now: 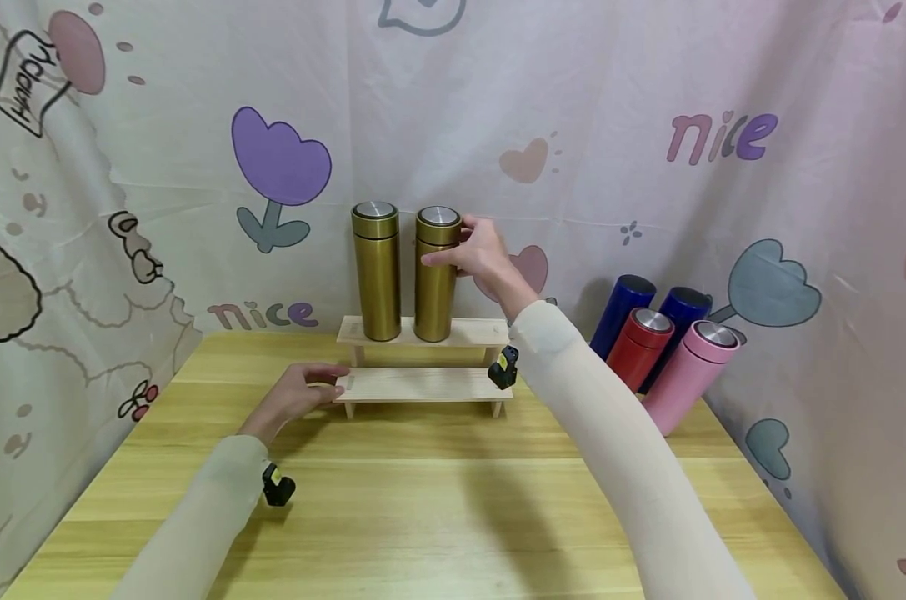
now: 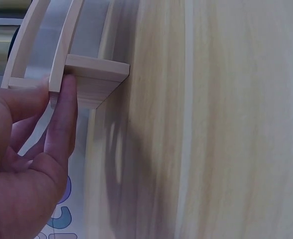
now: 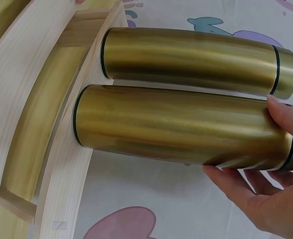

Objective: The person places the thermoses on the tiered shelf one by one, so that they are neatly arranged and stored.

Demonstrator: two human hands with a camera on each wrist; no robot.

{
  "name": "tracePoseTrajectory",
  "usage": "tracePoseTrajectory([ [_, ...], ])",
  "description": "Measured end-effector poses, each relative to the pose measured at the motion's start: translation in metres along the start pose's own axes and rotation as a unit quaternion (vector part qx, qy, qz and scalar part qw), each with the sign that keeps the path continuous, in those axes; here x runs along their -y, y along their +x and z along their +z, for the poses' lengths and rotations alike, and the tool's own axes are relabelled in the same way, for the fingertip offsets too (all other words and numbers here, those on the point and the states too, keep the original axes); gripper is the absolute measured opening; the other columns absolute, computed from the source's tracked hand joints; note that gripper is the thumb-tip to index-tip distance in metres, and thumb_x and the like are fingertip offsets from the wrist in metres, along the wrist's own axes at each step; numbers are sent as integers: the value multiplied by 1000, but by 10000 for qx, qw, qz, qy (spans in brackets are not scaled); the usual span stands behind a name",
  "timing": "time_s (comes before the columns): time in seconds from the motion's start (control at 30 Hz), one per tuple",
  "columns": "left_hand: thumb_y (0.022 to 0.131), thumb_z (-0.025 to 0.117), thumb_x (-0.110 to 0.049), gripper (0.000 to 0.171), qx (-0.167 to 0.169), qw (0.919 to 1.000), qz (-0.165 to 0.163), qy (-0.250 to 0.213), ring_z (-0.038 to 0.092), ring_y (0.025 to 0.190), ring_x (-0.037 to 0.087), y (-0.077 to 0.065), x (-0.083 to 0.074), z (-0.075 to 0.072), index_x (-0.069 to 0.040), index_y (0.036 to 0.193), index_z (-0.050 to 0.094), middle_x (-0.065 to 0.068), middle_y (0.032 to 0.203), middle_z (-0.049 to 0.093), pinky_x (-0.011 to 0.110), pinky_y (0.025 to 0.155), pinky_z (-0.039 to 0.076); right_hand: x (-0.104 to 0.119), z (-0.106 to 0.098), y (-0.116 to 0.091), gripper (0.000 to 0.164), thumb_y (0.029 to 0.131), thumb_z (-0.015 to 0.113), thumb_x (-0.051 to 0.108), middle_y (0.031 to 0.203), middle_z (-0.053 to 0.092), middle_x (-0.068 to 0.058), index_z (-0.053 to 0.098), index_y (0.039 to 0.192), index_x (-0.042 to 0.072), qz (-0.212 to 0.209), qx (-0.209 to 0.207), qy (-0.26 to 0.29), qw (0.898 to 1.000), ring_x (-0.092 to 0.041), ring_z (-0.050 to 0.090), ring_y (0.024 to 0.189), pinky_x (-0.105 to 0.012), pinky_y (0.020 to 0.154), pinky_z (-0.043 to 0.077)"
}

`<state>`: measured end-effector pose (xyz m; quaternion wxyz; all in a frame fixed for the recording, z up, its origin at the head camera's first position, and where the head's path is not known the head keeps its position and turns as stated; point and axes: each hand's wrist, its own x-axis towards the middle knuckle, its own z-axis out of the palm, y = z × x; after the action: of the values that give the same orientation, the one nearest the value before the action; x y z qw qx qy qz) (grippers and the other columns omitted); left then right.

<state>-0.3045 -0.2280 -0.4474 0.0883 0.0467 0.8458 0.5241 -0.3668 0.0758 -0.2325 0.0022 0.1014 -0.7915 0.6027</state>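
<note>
Two gold thermos flasks, the left one [image 1: 377, 275] and the right one [image 1: 433, 296], stand upright on the upper step of a pale wooden two-step rack [image 1: 422, 385]. My right hand [image 1: 485, 250] holds the right flask near its top, thumb on the front and fingers on the far side. In the right wrist view, the base of this flask [image 3: 176, 127] sits on the upper plank, beside the other flask [image 3: 186, 57]. With thumb and fingers, my left hand [image 1: 302, 393] pinches the left end of the lower plank, seen closely in the left wrist view [image 2: 57, 84].
On the right of the wooden table [image 1: 392, 525] stand a red flask [image 1: 640, 348], a pink flask [image 1: 688, 375] and two dark blue flasks, one [image 1: 623, 310] behind the red one. A printed curtain [image 1: 437, 108] hangs behind the table and along its sides.
</note>
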Motion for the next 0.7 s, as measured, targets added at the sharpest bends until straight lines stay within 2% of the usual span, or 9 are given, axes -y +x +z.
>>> tracePoseTrajectory([
  [0.27, 98, 70, -13, 47, 31, 10000, -68, -12, 62, 110, 22, 2, 3, -1, -2, 143, 60, 27, 142, 56, 23, 85, 61, -1, 1, -1, 70, 79, 89, 8, 140, 62, -13, 56, 140, 12, -100, 82, -267, 9996, -30, 62, 122, -49, 99, 59],
  [0.47, 97, 71, -13, 47, 25, 10000, -51, 38, 62, 108, 22, 3, 2, -2, -2, 142, 61, 27, 141, 58, 23, 85, 61, -4, 1, -2, 81, 84, 86, 13, 150, 54, -14, 45, 153, 13, -149, 200, -375, 9990, -31, 57, 132, -48, 107, 55],
  [0.7, 97, 71, -12, 46, 26, 9999, -71, 75, 61, 108, 23, 2, 0, -1, -2, 141, 61, 27, 140, 58, 22, 84, 61, -8, 1, -1, 82, 86, 85, 18, 152, 52, -13, 42, 156, 15, -129, 273, -439, 9986, -31, 57, 133, -49, 105, 56],
])
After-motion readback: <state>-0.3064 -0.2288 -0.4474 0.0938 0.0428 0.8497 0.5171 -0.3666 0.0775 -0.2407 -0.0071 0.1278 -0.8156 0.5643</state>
